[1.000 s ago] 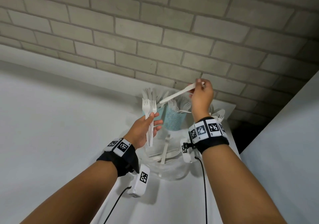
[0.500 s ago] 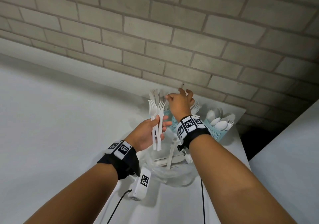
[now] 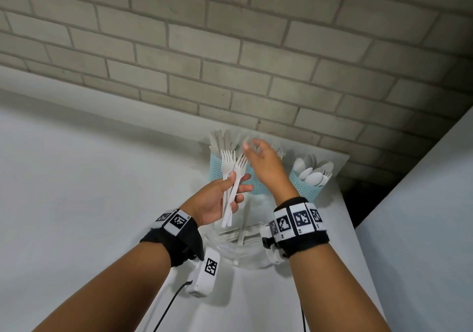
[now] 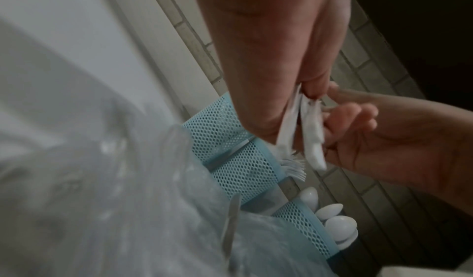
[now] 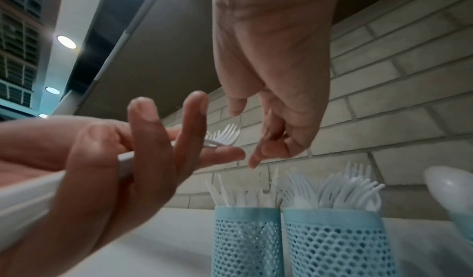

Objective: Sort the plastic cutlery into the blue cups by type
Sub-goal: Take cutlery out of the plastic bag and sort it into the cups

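Note:
My left hand [image 3: 235, 180] grips two or three white plastic forks [image 3: 231, 160], tines up, in front of the cups. My right hand [image 3: 252, 147] hovers blurred above the cups, fingers loose, holding nothing. In the right wrist view its fingertips [image 5: 256, 156] hang just beside the forks [image 5: 225, 136]. Three blue mesh cups stand by the brick wall. The left cup [image 3: 216, 167] holds knives, and the middle cup [image 3: 253, 185], partly hidden by my right hand, holds forks [image 5: 340, 188]. Spoons fill the right cup [image 3: 307, 190].
A clear plastic bag [image 3: 238, 255] with several loose pieces of cutlery [image 3: 243, 234] lies on the white table, below my hands. The brick wall [image 3: 256, 50] stands right behind the cups. The table's right edge [image 3: 345, 203] runs close to the spoon cup.
A second ago my right hand held a white knife above the cups. It lowered over the knife cup, and is now empty and drawn back toward the forks. My left hand kept its forks.

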The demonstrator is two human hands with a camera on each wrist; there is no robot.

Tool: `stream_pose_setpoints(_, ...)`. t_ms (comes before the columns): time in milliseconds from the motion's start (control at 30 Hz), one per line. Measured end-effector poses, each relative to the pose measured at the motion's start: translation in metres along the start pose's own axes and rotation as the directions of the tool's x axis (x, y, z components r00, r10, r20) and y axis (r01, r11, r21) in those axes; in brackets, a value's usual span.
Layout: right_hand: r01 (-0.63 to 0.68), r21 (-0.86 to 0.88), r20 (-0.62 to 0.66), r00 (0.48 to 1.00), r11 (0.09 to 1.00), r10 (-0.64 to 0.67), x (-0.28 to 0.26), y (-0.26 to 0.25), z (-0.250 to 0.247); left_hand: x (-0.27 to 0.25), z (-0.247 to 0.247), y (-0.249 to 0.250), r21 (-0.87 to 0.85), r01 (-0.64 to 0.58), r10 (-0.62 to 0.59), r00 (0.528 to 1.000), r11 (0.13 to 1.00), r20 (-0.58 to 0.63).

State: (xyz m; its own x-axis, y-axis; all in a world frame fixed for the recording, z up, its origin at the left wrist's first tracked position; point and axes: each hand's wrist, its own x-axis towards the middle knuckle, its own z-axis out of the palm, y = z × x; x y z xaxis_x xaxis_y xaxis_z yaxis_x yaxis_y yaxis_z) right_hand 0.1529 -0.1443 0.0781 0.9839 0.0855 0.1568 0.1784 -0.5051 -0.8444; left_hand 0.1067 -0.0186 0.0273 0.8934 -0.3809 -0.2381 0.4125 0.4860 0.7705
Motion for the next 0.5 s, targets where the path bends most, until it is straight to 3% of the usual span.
stream_pose_setpoints(100, -0.13, 0.148, 0.136, 0.985, 0.98, 0.11, -0.008, 0.006, 0.001, 0.0, 0.006, -0.003, 0.044, 0.024, -0.025, 1.0, 0.999, 0.01)
stream_pose_setpoints(167, -0.192, 0.312, 0.206, 0.97, 0.931, 0.131, -0.013, 0.008, 0.003, -0.002, 0.009, -0.004, 0.059, 0.045, -0.046, 0.999, 0.997, 0.026)
stream_pose_setpoints(233, -0.197, 0.346, 0.224, 0.967, 0.917, 0.123, -0.017, 0.011, 0.005, -0.003, 0.013, -0.005, 0.067, 0.053, -0.056, 0.998, 0.996, 0.037)
stream_pose_setpoints(500, -0.124, 0.299, 0.019, 0.992, 0.946, 0.125, -0.019, 0.019, 0.008, -0.004, 0.019, -0.007, 0.158, -0.005, 0.009, 1.0, 0.987, -0.029)
